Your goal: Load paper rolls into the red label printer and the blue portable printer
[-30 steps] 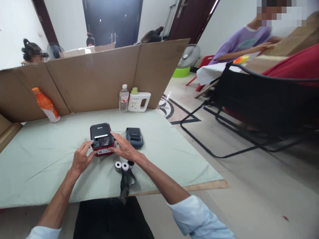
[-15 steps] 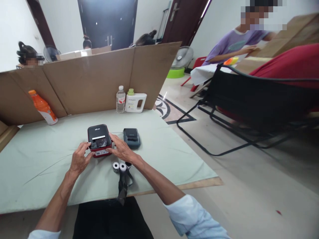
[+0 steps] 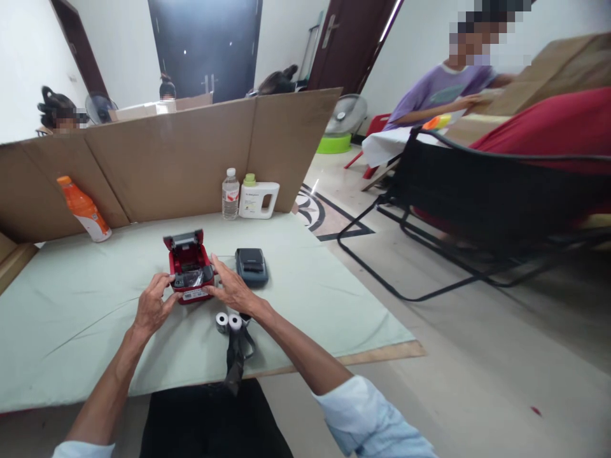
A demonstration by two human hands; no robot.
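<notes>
A small red and black label printer [image 3: 191, 272] stands on the pale green tablecloth with its lid [image 3: 184, 240] raised at the back, showing a red paper bay. My left hand [image 3: 153, 304] grips its left front corner, thumb on the front face. On the right side, my right hand [image 3: 230, 284] holds it the same way. A dark grey-blue portable printer [image 3: 251, 267] lies just beyond my right hand. Nearer to me are two small paper rolls [image 3: 228, 322] and a black strap [image 3: 235, 359] that hangs toward the table edge.
A cardboard partition [image 3: 181, 165] lines the back of the table. Before it stand an orange bottle [image 3: 84, 210], a clear water bottle [image 3: 230, 194] and a white jug [image 3: 258, 198]. Right of the table [image 3: 334, 305] is a black folding chair [image 3: 468, 203]; a person in purple [image 3: 436, 95] sits beyond.
The printer's lid has swung up and back, exposing the inside. Both hands stay at the printer's sides in nearly the same place.
</notes>
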